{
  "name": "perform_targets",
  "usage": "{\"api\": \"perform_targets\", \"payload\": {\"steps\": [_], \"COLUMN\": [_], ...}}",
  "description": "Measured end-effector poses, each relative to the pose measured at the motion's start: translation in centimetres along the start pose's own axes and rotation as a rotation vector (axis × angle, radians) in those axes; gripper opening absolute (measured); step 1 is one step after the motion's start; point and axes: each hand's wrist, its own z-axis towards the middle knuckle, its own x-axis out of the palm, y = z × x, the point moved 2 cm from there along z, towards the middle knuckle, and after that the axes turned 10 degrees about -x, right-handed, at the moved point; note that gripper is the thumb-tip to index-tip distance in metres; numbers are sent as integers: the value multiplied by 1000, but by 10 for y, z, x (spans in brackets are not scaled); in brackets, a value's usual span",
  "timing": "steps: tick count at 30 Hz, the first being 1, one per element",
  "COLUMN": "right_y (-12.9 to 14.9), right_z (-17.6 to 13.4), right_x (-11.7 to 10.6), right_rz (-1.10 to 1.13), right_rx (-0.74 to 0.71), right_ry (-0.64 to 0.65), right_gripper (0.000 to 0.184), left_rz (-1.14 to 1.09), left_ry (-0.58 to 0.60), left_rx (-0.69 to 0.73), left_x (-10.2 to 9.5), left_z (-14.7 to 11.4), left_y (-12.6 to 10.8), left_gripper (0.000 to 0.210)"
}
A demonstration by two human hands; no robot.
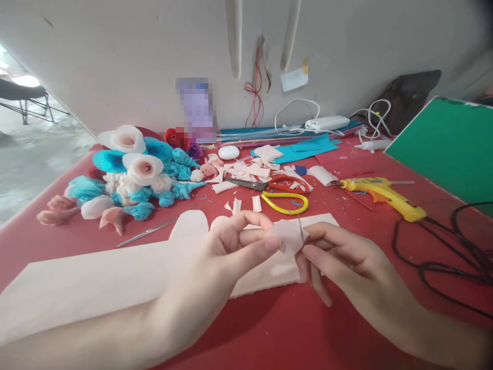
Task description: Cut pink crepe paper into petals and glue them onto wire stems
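A small pale pink paper petal (287, 237) is pinched between the thumb and fingers of my left hand (239, 246). Upright against the petal's right edge stands a thin metal wire (301, 226). The fingertips of my right hand (339, 257) are closed on the wire and the edge of the petal; which of the two they grip more firmly is hidden. Under both hands lies a long sheet of pale pink paper (96, 282). Cut petals with rounded ends (190, 226) rest at its far edge, partly behind my left hand.
Scissors (287, 202) with red and yellow handles lie beyond my hands among paper scraps (250, 168). Paper flowers (144, 168) crowd the left, near loose wires (152, 231). A yellow glue gun (385, 195) with a black cord (423, 267) lies right, before a green board (450, 149).
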Motion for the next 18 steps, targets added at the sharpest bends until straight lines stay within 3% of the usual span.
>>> {"api": "perform_targets", "payload": {"steps": [9,18], "right_y": [4,8], "right_z": [-4,1], "right_x": [-3,-1], "right_rz": [-27,-125], "right_rx": [4,-42], "right_ry": [-26,-1], "right_gripper": [14,13], "left_rz": [18,496], "left_ry": [11,-127], "left_rx": [10,136], "left_x": [0,-12], "left_z": [-2,-6], "left_y": [-3,-1], "left_gripper": [6,19]}}
